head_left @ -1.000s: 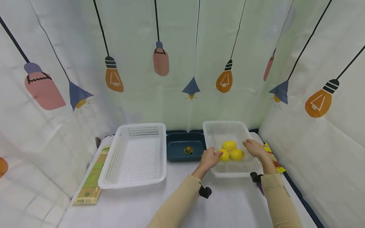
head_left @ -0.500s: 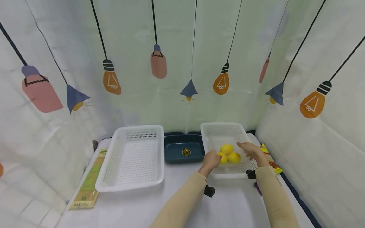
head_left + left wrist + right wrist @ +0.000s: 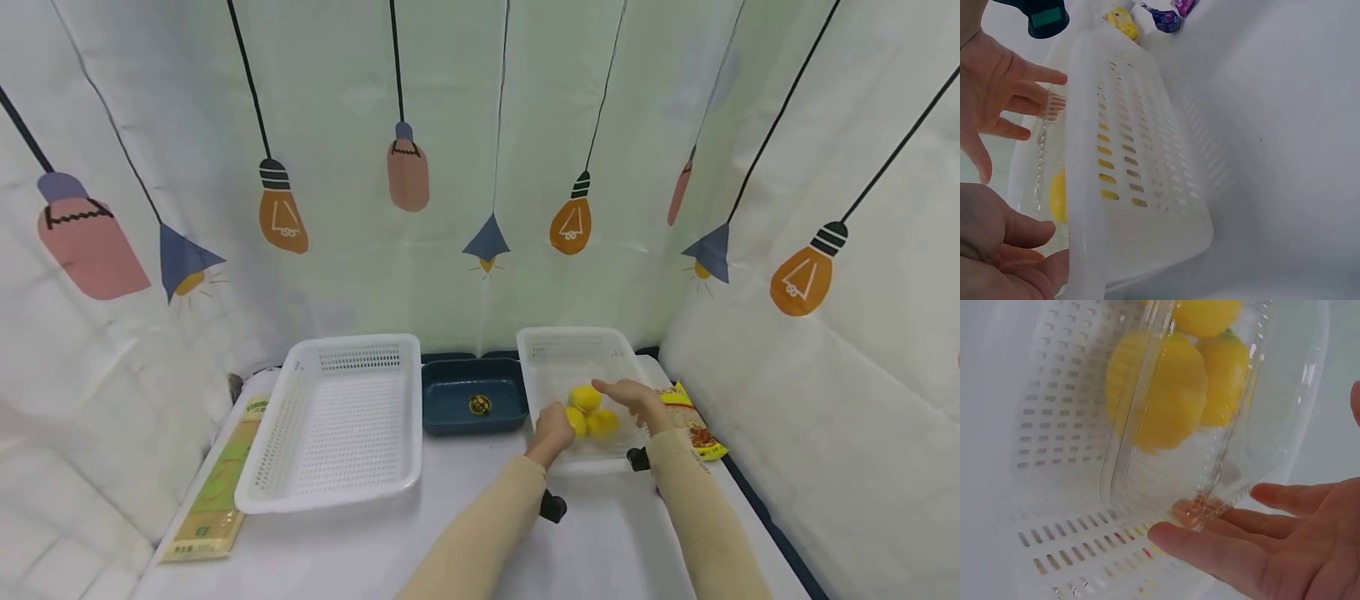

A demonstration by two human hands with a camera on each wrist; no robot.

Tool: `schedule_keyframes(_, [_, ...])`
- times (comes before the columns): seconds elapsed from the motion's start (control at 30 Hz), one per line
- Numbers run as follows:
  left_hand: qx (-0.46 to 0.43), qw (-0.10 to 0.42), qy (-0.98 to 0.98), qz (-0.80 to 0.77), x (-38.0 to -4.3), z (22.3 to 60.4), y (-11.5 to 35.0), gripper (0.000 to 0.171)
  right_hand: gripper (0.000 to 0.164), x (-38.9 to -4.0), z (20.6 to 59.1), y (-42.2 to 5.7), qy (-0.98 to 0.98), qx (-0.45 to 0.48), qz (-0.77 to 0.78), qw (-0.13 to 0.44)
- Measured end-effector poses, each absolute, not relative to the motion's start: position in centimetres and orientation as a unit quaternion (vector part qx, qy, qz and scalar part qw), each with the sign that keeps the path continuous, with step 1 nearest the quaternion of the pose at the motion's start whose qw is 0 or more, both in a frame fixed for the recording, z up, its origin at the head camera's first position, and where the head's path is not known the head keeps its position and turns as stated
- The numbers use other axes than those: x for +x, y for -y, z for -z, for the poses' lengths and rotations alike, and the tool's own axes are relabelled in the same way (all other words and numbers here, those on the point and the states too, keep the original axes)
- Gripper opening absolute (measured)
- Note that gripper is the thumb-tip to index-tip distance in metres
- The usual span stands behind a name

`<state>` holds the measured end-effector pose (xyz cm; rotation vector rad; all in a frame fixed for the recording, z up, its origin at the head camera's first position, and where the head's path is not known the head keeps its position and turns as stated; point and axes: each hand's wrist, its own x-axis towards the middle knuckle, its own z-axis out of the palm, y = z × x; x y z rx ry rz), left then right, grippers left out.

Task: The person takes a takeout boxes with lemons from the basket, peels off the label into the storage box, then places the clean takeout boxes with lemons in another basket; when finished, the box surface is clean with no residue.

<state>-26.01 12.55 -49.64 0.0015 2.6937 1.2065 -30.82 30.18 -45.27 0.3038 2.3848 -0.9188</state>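
Note:
Several yellow lemons lie clustered in a clear plastic box inside the smaller white basket at the right. My left hand is at the basket's left side, beside the lemons. Its fingers look bent in the left wrist view, but whether they grip the clear plastic is unclear. From the right, my right hand reaches over the basket. Its extended fingers reach the end of the clear box in the right wrist view, apparently touching it. The box's outline is hard to make out from the head.
A larger white basket stands at the left, with a dark blue tray holding a small round item between the baskets. A long green-gold packet lies far left. A yellow snack bag lies beyond my right hand.
My right hand has moved left across the basket, closer to my left hand and the lemons. The left hand stays near the basket's left side. The head view has shifted slightly.

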Motion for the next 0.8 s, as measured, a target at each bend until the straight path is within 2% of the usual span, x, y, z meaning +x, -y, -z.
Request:
schedule_keyframes(0.1, [0.005, 0.115, -0.903, -0.413, -26.3, 49.6, -12.5, 0.036, 0.106, -31.0, 45.2, -29.5, -0.893, 0.110, 0.334, 0.280])
schedule_keyframes(0.2, [0.026, 0.132, -0.906, -0.401, -26.3, 49.4, -12.4, 0.053, 0.099, -31.1, 45.3, -29.3, -0.892, 0.115, 0.339, 0.276])
schedule_keyframes(0.37, [0.049, 0.166, -0.911, -0.374, -26.0, 49.0, -12.3, 0.072, 0.090, -31.1, 45.7, -29.5, -0.895, 0.115, 0.338, 0.269])
schedule_keyframes(0.47, [0.047, 0.173, -0.912, -0.368, -25.6, 48.9, -12.2, 0.076, 0.091, -30.9, 45.8, -29.5, -0.897, 0.113, 0.340, 0.260])
schedule_keyframes(0.6, [0.056, 0.157, -0.908, -0.385, -24.9, 48.7, -11.7, 0.076, 0.092, -30.4, 45.9, -29.4, -0.915, 0.093, 0.320, 0.226])
schedule_keyframes(0.8, [0.111, 0.069, -0.901, -0.415, -23.9, 48.8, -10.8, 0.062, 0.086, -28.9, 45.1, -28.5, -0.947, 0.043, 0.282, 0.144])
